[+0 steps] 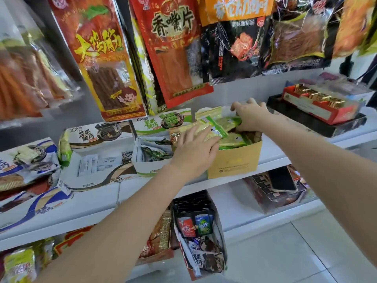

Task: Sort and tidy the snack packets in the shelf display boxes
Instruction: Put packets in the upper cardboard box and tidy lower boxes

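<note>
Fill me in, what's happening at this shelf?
A person is tidying green snack packets in a yellow cardboard display box on the middle shelf. The left hand lies flat on the packets at the box's near-left side, while the right hand reaches in at the back, fingers curled on the pile. The packets lie loosely heaped, not yet lined up.

a shop: white shelves [285,160] carry display boxes [234,160], and hanging snack packets [173,48] fill the wall above.
</note>
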Demonstrator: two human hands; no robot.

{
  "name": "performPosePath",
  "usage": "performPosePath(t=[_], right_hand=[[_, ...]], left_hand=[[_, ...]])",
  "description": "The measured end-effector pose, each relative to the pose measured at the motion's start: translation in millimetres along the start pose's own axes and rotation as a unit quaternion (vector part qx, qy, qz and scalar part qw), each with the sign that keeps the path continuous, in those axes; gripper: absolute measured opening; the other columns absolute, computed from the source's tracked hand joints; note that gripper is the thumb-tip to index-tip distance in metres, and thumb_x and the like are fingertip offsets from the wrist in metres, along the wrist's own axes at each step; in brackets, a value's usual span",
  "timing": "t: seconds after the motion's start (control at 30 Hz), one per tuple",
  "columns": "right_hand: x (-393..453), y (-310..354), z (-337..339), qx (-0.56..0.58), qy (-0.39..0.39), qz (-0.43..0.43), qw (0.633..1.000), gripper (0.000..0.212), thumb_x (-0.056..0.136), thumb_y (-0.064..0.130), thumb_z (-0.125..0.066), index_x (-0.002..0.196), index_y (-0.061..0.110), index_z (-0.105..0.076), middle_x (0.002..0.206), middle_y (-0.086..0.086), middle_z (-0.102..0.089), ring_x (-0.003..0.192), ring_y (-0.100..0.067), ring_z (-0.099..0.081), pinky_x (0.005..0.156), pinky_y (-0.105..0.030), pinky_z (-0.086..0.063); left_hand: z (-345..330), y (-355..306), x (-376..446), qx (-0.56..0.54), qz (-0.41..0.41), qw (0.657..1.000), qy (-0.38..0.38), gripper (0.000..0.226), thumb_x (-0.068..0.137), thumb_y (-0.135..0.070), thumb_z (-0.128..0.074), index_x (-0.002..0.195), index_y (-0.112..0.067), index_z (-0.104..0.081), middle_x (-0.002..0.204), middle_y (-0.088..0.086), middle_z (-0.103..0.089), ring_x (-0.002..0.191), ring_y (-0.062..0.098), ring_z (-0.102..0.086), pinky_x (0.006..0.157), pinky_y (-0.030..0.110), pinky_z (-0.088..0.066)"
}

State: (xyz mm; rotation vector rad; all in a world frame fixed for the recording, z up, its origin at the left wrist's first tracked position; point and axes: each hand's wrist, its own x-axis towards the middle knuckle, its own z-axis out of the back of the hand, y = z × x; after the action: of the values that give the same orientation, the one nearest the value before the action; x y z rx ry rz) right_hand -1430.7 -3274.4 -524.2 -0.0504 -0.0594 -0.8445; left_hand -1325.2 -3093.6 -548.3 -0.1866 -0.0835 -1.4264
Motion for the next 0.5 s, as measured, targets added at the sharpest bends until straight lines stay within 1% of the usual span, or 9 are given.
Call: performPosePath(t=[0.07, 0.1, 0.17, 0.23, 0.27, 0.33, 0.43, 0.5], right_hand=[[-2, 2, -8, -0.038, 0.003, -0.016, 0.999, 0.062, 0.082, 0.042, -0.063, 0.129, 0.013, -0.036, 0.129, -0.008, -0.051, 0.124, -0.029, -0.036, 0.098, -0.044, -0.029], [-2, 2, -12, -0.048, 0.002, -0.023, 0.999, 0.06, 0.083, 0.041, -0.062, 0.128, 0.011, -0.037, 0.127, -0.009, -0.053, 0.123, -0.029, -0.039, 0.1, -0.045, -0.028], [-1, 1, -13, -0.03, -0.005, -0.032, 0.999, 0.05, 0.083, 0.029, -0.061, 0.126, 0.011, -0.04, 0.122, -0.012, -0.056, 0.119, -0.03, -0.043, 0.101, -0.044, -0.029], [-1, 0, -7, 0.08, -0.017, -0.059, 0.995, 0.044, 0.083, 0.02, -0.06, 0.124, 0.014, -0.046, 0.121, -0.012, -0.057, 0.118, -0.032, -0.047, 0.1, -0.042, -0.032], [-3, 0, -2, 0.147, -0.033, -0.071, 0.986, 0.043, 0.083, 0.019, -0.062, 0.123, 0.016, -0.049, 0.12, -0.012, -0.058, 0.117, -0.033, -0.048, 0.1, -0.043, -0.035], [-10, -1, 8, 0.234, -0.09, -0.071, 0.965, 0.04, 0.083, 0.018, -0.062, 0.121, 0.016, -0.053, 0.112, -0.013, -0.062, 0.112, -0.034, -0.052, 0.098, -0.043, -0.04], [-25, 0, 26, 0.329, -0.152, -0.047, 0.931, 0.038, 0.086, 0.003, -0.053, 0.124, 0.006, -0.053, 0.093, -0.014, -0.061, 0.102, -0.032, -0.057, 0.09, -0.034, -0.042], [-34, -3, 39, 0.318, -0.183, -0.041, 0.929, 0.033, 0.088, 0.0, -0.052, 0.121, 0.003, -0.057, 0.092, -0.016, -0.061, 0.1, -0.032, -0.059, 0.087, -0.033, -0.043]], left_hand=[[1, -1, 1, 0.005, -0.001, 1.0, 0.012, 0.042, 0.101, -0.038, -0.018, 0.14, -0.036, -0.034, 0.156, -0.008, -0.013, 0.143, 0.024, -0.003, 0.115, 0.044, -0.003], [2, -1, 2, 0.007, 0.0, 1.0, 0.019, 0.043, 0.101, -0.038, -0.017, 0.14, -0.036, -0.035, 0.156, -0.008, -0.012, 0.143, 0.024, -0.003, 0.115, 0.044, -0.002], [4, -2, 3, 0.005, 0.004, 1.0, 0.028, 0.043, 0.101, -0.037, -0.016, 0.14, -0.035, -0.035, 0.156, -0.007, -0.012, 0.143, 0.024, -0.003, 0.115, 0.043, -0.001], [3, -2, 2, 0.001, 0.008, 0.999, 0.032, 0.044, 0.101, -0.037, -0.015, 0.141, -0.034, -0.034, 0.157, -0.006, -0.011, 0.143, 0.024, -0.003, 0.114, 0.043, -0.001], [3, -3, 2, -0.001, 0.01, 0.999, 0.033, 0.044, 0.101, -0.036, -0.015, 0.141, -0.034, -0.033, 0.157, -0.006, -0.01, 0.144, 0.024, -0.002, 0.114, 0.044, 0.0], [4, -4, 2, -0.004, 0.013, 0.999, 0.036, 0.044, 0.101, -0.035, -0.015, 0.142, -0.033, -0.032, 0.157, -0.005, -0.008, 0.144, 0.025, -0.001, 0.115, 0.045, 0.0], [8, -6, 3, 0.007, 0.012, 0.999, 0.048, 0.046, 0.101, -0.033, -0.015, 0.138, -0.029, -0.041, 0.157, -0.004, -0.011, 0.143, 0.025, -0.002, 0.115, 0.044, 0.0], [11, -8, 4, 0.017, 0.011, 0.998, 0.061, 0.048, 0.101, -0.033, -0.013, 0.133, -0.025, -0.048, 0.156, -0.003, -0.014, 0.143, 0.024, -0.003, 0.116, 0.043, 0.001]])
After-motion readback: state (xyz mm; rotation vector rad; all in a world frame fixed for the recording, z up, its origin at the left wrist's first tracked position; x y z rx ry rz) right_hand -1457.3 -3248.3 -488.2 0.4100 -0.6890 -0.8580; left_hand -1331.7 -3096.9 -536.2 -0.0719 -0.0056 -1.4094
